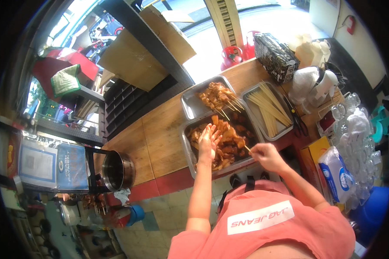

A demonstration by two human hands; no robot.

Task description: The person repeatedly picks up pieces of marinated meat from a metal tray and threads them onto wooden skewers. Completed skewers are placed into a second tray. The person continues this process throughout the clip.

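My right hand (pixel 267 157) grips the bare lower end of a bamboo skewer (pixel 247 149). Marinated meat pieces (pixel 230 135) are threaded along it, slanting up and left above the meat tray. My left hand (pixel 209 141) is palm up with spread fingers beside this meat; whether it touches any cannot be told. Below both hands, a deep metal tray (pixel 190 159) holds loose marinated meat (pixel 225 161). Behind it, another metal tray (pixel 188 106) bears a pile of filled skewers (pixel 215 95). On the right, bare bamboo skewers (pixel 267 111) lie in a third metal tray (pixel 282 133).
Black-handled scissors (pixel 300 124) lie right of the skewer tray. A patterned black box (pixel 275 58) and plastic jugs (pixel 311 51) stand at the back right. Far along the wooden counter (pixel 163 145), left, sits a metal pot (pixel 118 170). Glass mugs (pixel 338 111) crowd the right side.
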